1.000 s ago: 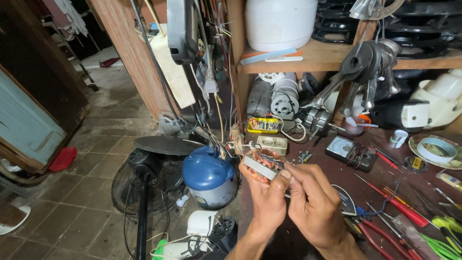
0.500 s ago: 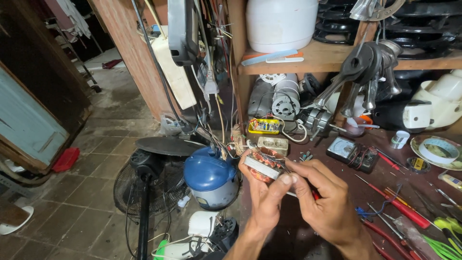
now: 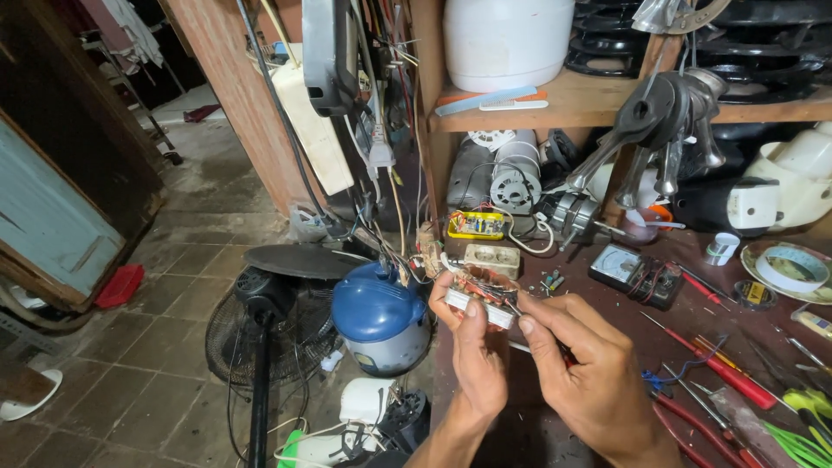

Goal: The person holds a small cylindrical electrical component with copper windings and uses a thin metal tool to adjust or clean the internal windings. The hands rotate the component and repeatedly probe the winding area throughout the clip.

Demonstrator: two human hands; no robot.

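Left hand clamps the small wound motor core up over the cluttered surface, steadying it; right hand pinches a thin red-handled tool at its edge, fingers closed

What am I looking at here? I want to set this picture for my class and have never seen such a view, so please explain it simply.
The picture comes from a camera worn on a person's head, looking down at their own two bare hands over a cluttered dark wooden workbench. The left hand holds a small motor core with copper windings and white plastic ends; the right hand works on it with pinched fingertips. On the bench lie red-handled screwdrivers, a black dial meter and a cream socket block. On the floor to the left stands a blue round-lidded appliance.
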